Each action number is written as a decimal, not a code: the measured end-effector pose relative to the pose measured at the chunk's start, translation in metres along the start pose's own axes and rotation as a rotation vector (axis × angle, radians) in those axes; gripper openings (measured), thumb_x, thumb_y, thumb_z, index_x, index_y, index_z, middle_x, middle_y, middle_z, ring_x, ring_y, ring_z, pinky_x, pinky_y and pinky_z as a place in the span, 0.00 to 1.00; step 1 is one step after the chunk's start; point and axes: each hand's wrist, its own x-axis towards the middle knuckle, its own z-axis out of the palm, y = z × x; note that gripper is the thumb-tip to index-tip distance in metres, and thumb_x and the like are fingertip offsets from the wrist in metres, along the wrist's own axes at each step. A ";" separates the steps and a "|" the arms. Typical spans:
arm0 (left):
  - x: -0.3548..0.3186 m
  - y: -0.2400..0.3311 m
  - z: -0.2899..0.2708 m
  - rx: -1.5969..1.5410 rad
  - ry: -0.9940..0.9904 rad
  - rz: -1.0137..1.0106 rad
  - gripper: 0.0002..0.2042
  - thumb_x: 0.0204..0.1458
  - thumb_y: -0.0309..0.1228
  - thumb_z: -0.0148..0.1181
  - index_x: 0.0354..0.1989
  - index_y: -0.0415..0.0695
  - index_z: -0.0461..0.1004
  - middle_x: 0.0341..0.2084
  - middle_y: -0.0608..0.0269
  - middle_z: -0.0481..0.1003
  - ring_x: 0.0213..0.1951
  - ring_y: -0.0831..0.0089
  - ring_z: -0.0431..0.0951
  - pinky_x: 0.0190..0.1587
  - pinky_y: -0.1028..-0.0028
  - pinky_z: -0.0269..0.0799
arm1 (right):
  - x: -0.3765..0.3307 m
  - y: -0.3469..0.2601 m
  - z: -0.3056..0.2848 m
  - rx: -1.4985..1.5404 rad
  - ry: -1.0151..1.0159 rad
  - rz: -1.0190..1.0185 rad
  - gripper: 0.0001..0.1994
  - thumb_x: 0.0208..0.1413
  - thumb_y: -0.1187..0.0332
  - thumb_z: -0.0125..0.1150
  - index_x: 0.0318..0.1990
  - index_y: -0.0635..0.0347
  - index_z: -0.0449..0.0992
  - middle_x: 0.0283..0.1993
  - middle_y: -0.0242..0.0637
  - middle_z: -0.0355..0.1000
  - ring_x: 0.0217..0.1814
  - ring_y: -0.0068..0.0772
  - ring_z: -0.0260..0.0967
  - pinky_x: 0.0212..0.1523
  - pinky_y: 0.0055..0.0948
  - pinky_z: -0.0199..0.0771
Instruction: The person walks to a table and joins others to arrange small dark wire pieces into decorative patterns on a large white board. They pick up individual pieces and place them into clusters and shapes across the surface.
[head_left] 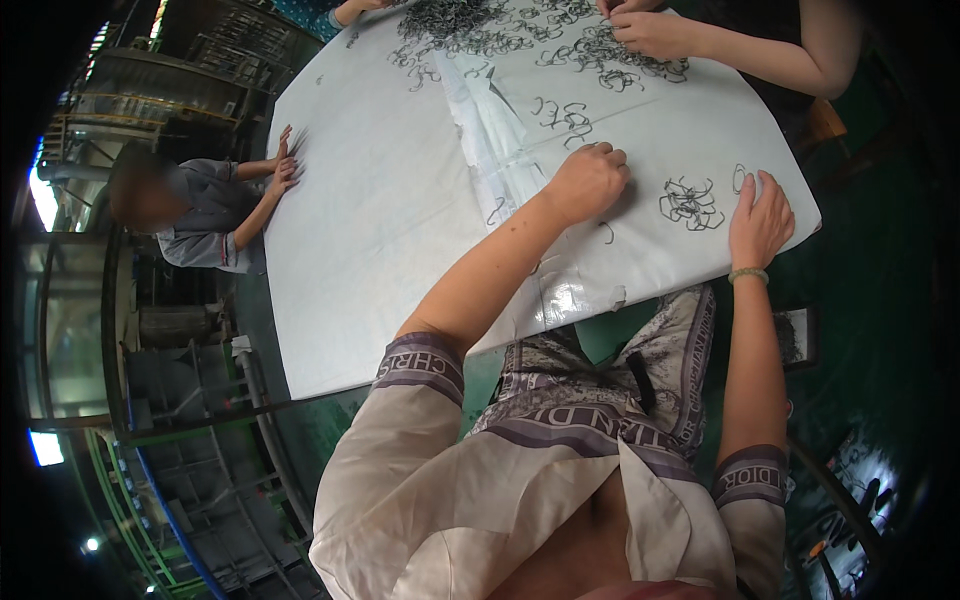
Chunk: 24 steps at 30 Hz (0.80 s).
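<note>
Left hand (587, 182) curled in a loose fist, knuckles up, resting on the white sheet (380, 200) (whether it pinches a clip cannot be told); right hand (760, 220) lies flat, fingers pressed together, at the near right table edge. Small heap of dark wire clips (690, 203) sits between the two hands, just left of the right hand — tangled, no single long axis readable. Bare sheet lies wide open to the left; a larger clip pile (470, 25) and a co-worker's hand (655, 35) crowd the far edge

One head-worn fisheye camera looks steeply down from close above, facing forward past the fingers (600, 160) across the white tabletop (380, 200).
</note>
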 end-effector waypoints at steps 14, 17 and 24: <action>-0.033 0.016 -0.015 -0.230 0.121 -0.300 0.10 0.43 0.28 0.62 0.36 0.44 0.76 0.27 0.62 0.71 0.33 0.63 0.71 0.36 0.67 0.66 | 0.000 0.002 0.002 0.014 0.022 0.002 0.19 0.59 0.52 0.45 0.50 0.52 0.69 0.52 0.35 0.69 0.60 0.37 0.60 0.61 0.49 0.49; -0.027 0.039 -0.019 -0.143 0.030 -0.312 0.11 0.45 0.30 0.59 0.38 0.46 0.76 0.27 0.63 0.69 0.34 0.65 0.70 0.37 0.66 0.63 | 0.000 0.003 0.004 0.016 0.020 -0.004 0.19 0.60 0.52 0.45 0.50 0.52 0.69 0.52 0.35 0.69 0.59 0.37 0.60 0.61 0.49 0.49; -0.056 0.053 -0.031 -0.309 0.097 -0.342 0.12 0.41 0.23 0.54 0.37 0.45 0.76 0.26 0.63 0.68 0.33 0.65 0.69 0.36 0.67 0.61 | -0.001 0.004 0.004 0.005 0.037 -0.021 0.18 0.60 0.52 0.44 0.49 0.52 0.69 0.52 0.35 0.69 0.58 0.38 0.61 0.60 0.48 0.50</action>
